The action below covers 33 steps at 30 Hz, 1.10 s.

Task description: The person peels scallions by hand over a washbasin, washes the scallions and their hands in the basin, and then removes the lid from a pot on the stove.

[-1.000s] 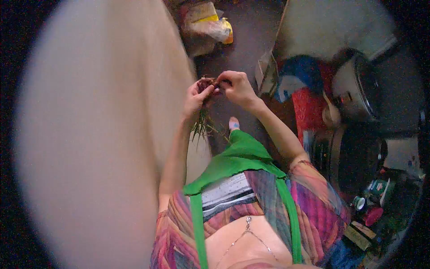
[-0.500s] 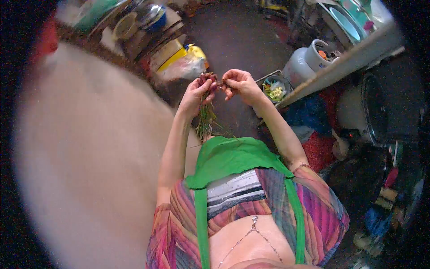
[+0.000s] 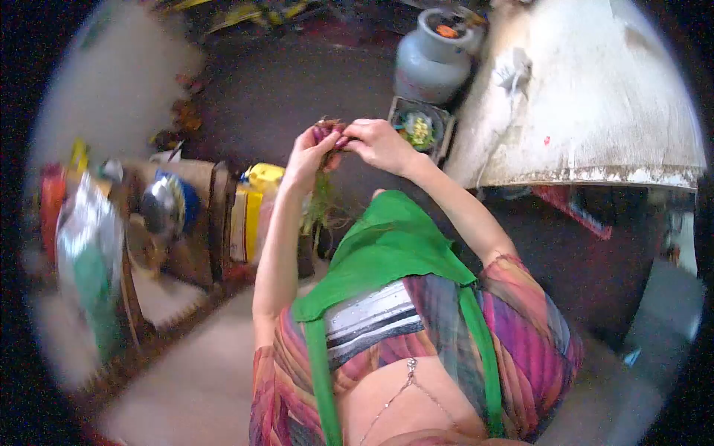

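Note:
My left hand (image 3: 301, 162) is closed around a bunch of red spring onions, their small purple bulbs (image 3: 322, 134) and roots at the top of the fist. Below it, the thin green leaves (image 3: 321, 197) hang down beside my forearm. My right hand (image 3: 383, 146) has come up against the bulbs, thumb and fingers pinching at one of them. Both hands are held out in front of the green apron (image 3: 379, 249). The fingers partly hide the bulbs.
Beyond my right hand, a bowl of cut greens (image 3: 418, 131) sits in a crate, with a grey gas cylinder (image 3: 433, 63) behind it. A yellow package (image 3: 249, 212), a metal pot (image 3: 165, 204) and a plastic bag (image 3: 91, 249) stand at left. A stained white surface (image 3: 573, 97) rises at right.
My view has turned, bringing the shelf goods at left and the white surface at right into sight. My right hand has moved in from slightly apart to the bulbs.

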{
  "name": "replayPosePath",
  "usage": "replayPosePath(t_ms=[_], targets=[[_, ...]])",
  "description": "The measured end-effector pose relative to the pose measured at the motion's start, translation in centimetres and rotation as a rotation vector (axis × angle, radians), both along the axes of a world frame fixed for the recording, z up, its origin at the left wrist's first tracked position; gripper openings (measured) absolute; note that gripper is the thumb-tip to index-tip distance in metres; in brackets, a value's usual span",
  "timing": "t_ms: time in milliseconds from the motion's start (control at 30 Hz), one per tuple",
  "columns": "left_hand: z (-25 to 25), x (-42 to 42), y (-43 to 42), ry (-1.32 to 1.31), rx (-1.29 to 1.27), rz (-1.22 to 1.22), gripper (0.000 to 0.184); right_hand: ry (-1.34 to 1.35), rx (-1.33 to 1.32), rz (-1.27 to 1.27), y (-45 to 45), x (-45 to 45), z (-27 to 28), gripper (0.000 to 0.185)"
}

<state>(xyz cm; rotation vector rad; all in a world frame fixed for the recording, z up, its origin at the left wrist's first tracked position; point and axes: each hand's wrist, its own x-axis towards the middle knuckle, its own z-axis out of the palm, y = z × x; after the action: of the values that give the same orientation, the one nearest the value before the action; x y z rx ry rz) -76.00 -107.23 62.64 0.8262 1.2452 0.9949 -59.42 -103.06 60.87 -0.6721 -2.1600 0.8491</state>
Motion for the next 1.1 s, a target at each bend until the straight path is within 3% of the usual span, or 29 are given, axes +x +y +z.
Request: replayPosePath(t_ms=[167,233,300,433,500,633,767,900,967,1000,1100], targets=[[-3.2,-1.3,6.3,0.196,-0.078,-0.233,0.015,-0.082,-0.140,-0.041,3.4,-0.1,-4.5,0.018],[-5.3,-3.7,8.5,0.178,0.010,-0.268,0.013,-0.113,-0.137,-0.060,5.3,-2.7,-6.3,0.018],[-4.7,-3.9,11.0,0.189,-0.073,-0.273,0.013,-0.133,-0.282,-0.072,7.7,-3.9,-7.6,0.018],[-3.7,-3.3,16.5,0.052,-0.242,-0.250,0.013,0.044,-0.357,-0.201,11.7,-3.7,-7.5,0.017],[-3.9,-2.6,19.3,0.012,-0.203,-0.294,0.014,0.129,-0.361,-0.270,13.5,-3.1,-6.7,0.016],[-3.8,-0.7,24.0,-0.195,-0.240,-0.431,0.019,0.395,-0.617,-0.417,16.0,-1.5,-6.7,0.017],[-5.3,1.0,28.3,-0.173,-0.308,-0.549,0.023,0.927,-1.318,-0.401,17.5,0.0,-5.7,0.017],[-5.9,2.8,32.1,-0.205,-0.313,-0.627,0.023,1.169,-1.267,-0.318,18.7,1.5,-5.3,0.015],[-4.8,3.4,34.3,-0.173,-0.312,-0.761,0.023,1.161,-1.161,-0.411,19.4,2.0,-4.7,0.015],[-4.6,3.2,35.7,-0.296,-0.378,-0.838,0.024,1.154,-1.087,-0.410,19.7,2.5,-4.9,0.015],[-2.6,4.2,38.6,-0.191,-0.389,-0.952,0.029,0.966,-0.888,-0.645,20.4,2.5,-4.0,0.014]])
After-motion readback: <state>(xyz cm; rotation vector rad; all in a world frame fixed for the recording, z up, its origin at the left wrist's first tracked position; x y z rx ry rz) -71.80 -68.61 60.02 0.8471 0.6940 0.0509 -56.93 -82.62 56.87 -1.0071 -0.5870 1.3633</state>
